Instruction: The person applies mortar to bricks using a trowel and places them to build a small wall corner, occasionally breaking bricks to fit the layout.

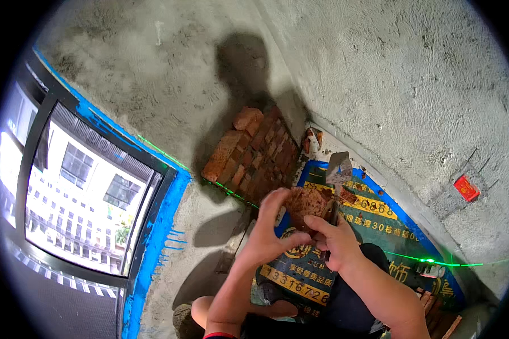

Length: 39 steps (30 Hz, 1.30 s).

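Left hand [264,237] curled around a red brick [306,204], fingers over its top edge, thumb below. Right hand [338,243] fisted on a trowel [338,169], blade pointing up-away, handle toward the person. Brick held between hands and low brick stack [249,155], long axis roughly left-right.

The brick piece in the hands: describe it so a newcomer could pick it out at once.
Start at the low red brick wall in the corner of the grey plastered room. Just in front of it, above the printed floor sheet, the left hand and right hand hold a brick piece. Unlike the laid bricks, it is loose and mortar-crusted, beside the trowel.
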Each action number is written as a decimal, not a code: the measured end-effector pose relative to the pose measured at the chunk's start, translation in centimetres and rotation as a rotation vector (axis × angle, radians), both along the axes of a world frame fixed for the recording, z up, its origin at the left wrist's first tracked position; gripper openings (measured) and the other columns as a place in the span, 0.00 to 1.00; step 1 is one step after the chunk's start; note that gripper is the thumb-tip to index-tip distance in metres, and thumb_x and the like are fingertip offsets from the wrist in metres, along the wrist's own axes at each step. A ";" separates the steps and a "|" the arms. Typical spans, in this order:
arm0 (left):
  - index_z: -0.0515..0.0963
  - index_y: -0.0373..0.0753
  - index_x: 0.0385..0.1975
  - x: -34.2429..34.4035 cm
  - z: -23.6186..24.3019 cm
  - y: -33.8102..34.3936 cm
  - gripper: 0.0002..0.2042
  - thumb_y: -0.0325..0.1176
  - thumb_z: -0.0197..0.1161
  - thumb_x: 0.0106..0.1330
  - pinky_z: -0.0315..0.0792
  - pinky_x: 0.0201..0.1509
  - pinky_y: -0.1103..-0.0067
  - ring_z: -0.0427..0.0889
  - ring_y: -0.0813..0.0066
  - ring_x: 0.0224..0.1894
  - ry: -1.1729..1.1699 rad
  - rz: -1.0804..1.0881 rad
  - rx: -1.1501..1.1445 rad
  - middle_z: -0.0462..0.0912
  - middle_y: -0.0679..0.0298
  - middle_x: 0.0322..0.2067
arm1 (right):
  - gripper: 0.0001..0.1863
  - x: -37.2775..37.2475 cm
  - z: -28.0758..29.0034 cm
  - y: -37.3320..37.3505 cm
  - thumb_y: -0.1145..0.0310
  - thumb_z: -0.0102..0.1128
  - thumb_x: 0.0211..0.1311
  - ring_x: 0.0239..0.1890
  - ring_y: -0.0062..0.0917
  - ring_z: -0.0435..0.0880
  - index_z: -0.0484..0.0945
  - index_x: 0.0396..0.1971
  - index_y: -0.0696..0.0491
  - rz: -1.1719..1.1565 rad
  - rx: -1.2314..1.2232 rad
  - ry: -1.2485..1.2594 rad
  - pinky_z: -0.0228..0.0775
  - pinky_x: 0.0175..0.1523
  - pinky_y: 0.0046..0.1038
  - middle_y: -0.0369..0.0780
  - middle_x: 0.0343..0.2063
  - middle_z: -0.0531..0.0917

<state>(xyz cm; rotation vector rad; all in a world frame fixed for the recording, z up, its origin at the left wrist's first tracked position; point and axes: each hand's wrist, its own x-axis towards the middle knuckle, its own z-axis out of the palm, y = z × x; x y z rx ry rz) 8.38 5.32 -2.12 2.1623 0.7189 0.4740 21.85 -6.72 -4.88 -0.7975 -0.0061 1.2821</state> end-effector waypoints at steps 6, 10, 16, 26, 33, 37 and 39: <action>0.61 0.34 0.62 3.6 1.6 1.9 0.44 0.43 0.78 0.45 0.62 0.68 0.64 0.63 0.47 0.67 0.259 -0.120 0.243 0.62 0.46 0.63 | 0.19 0.4 -2.6 2.3 0.67 0.71 0.54 0.23 0.13 0.71 0.76 0.46 0.51 -0.009 -0.041 -0.006 0.55 0.23 0.18 0.31 0.32 0.80; 0.63 0.35 0.59 4.5 0.5 3.7 0.42 0.37 0.79 0.43 0.66 0.64 0.69 0.69 0.57 0.61 0.209 -0.146 0.238 0.66 0.51 0.59 | 0.18 0.9 -0.7 2.7 0.64 0.72 0.55 0.23 0.13 0.69 0.76 0.44 0.50 -0.032 -0.073 0.000 0.55 0.25 0.19 0.29 0.28 0.76; 0.61 0.33 0.65 1.0 -11.8 9.4 0.45 0.36 0.77 0.45 0.67 0.63 0.71 0.73 0.63 0.57 0.246 0.143 -0.194 0.74 0.55 0.53 | 0.12 5.4 -2.3 1.8 0.66 0.69 0.59 0.19 0.06 0.62 0.74 0.35 0.53 -0.110 -0.079 0.251 0.51 0.19 0.13 0.29 0.27 0.73; 0.51 0.29 0.69 -8.7 -37.5 0.1 0.55 0.46 0.78 0.44 0.57 0.68 0.49 0.54 0.37 0.67 0.993 0.362 -0.290 0.52 0.40 0.65 | 0.06 8.8 -1.8 -0.9 0.72 0.58 0.64 0.19 0.07 0.63 0.75 0.37 0.59 -0.128 -0.095 0.445 0.53 0.17 0.11 0.30 0.25 0.72; 0.60 0.37 0.66 5.2 -37.1 3.2 0.35 0.50 0.63 0.65 0.74 0.56 0.58 0.73 0.48 0.57 0.670 0.101 0.232 0.69 0.45 0.58 | 0.07 8.3 -1.3 -0.4 0.71 0.55 0.67 0.19 0.07 0.63 0.74 0.38 0.60 -0.043 -0.098 0.497 0.52 0.16 0.11 0.32 0.25 0.72; 0.55 0.37 0.70 9.7 -39.7 5.6 0.39 0.49 0.64 0.63 0.75 0.56 0.61 0.73 0.50 0.58 1.012 -0.005 0.072 0.67 0.45 0.61 | 0.06 6.5 -0.8 0.3 0.73 0.54 0.68 0.19 0.07 0.63 0.74 0.39 0.60 -0.077 -0.125 0.457 0.54 0.16 0.11 0.38 0.34 0.75; 0.58 0.37 0.69 9.9 -39.6 7.4 0.38 0.45 0.66 0.61 0.75 0.56 0.61 0.74 0.51 0.57 1.002 0.042 -0.114 0.69 0.45 0.60 | 0.08 6.5 -0.9 -1.0 0.74 0.52 0.69 0.21 0.09 0.65 0.72 0.41 0.63 -0.091 -0.023 0.555 0.55 0.16 0.12 0.42 0.39 0.75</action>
